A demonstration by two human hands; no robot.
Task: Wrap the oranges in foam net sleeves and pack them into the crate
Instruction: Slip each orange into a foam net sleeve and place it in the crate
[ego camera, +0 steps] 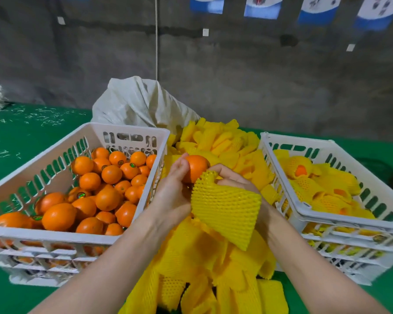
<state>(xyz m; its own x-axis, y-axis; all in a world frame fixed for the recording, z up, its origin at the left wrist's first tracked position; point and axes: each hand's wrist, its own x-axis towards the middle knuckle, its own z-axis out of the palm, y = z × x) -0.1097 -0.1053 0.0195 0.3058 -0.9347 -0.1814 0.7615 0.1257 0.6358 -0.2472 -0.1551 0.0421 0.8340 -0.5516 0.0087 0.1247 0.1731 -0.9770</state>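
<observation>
Space between the two white crates is narrow and filled from near to far by a loose pile of sleeves (191,252) in yellow foam net, which hides the green worktop (21,137) there; both forearms come in over it. Above the pile the left hand (175,189) holds one orange (196,168), its grip curled round the fruit's near left side, so only the far right part of the fruit shows. Just to the right, touching the fruit, the right hand (234,180) pinches the upper edge of a foam net sleeve (225,211). The sleeve hangs flat over the wrist and hides most of the palm. The orange is not yet inside it. The left crate (55,237) holds loose oranges (107,196), some with small stickers too blurred to read, and its right rim lies just beside the left wrist. The right crate (349,224) holds wrapped oranges (327,184), with orange skin showing through gaps in a few; its near right corner is cut off by the frame edge. Open worktop lies at far left, strewn with pale shreds. A white sack (141,103) slumps behind the pile against the grey wall (259,75), its base covered by the far sleeves.
</observation>
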